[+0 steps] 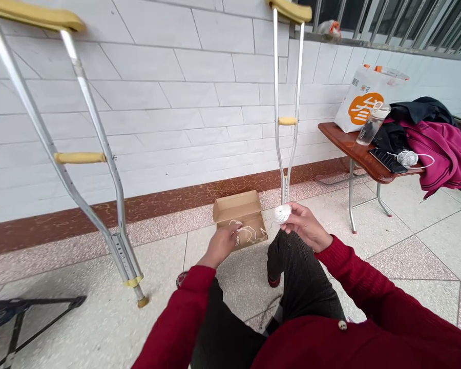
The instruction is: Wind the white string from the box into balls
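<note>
My right hand grips a small ball of white string between thumb and fingers, raised above my knee. Left of it, my left hand is closed, fingers pinched on a white string. That hand is over an open cardboard box on the floor by the wall. Pieces of white string lie loosely inside the box. Part of the box's interior is hidden by my left hand.
A crutch leans at the left and another crutch stands behind my right hand. On the right, a brown bench bears a white bag, a bottle, a phone, another string ball and a pink garment.
</note>
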`<state>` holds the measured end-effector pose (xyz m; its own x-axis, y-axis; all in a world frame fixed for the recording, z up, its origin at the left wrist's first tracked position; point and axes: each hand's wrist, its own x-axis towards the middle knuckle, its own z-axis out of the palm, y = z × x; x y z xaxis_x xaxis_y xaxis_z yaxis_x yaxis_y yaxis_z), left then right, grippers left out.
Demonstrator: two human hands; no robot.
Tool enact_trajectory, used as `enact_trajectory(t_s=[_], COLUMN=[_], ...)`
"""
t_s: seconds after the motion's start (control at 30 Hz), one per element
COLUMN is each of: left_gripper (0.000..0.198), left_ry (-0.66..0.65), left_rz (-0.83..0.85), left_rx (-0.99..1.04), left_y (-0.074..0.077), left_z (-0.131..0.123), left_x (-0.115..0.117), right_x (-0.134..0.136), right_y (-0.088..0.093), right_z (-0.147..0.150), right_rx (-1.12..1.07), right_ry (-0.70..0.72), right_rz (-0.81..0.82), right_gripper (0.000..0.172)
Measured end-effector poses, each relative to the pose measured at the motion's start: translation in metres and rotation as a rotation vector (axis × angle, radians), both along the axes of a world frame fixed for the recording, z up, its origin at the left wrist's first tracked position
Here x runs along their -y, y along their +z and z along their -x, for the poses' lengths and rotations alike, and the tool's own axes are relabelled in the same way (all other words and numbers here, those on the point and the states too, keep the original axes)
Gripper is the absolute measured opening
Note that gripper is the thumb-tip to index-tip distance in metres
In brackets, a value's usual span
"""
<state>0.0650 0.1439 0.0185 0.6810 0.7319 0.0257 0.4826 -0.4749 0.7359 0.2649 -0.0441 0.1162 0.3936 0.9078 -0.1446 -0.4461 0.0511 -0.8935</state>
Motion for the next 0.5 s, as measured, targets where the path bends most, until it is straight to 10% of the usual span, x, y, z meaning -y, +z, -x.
enact_trajectory(t_s=[0.3, 0.5], left_gripper=[0.036, 0.046], left_ry=[-0.142, -0.073], left_rz=[0.569, 0.37], left_rx=[0.421, 0.163], left_y=[-0.015, -0.028], left_z=[-0.029, 0.006], left_x=[0.12, 0.14], right_x=[-0.007, -0.012], right_y=[-0.048, -0.059], right_z=[0.034, 0.029], right_rx=[0.218, 0.24], right_ry=[0.164, 0.089], right_rz=[0.103, 0.1], right_gripper=[0.04, 0.038])
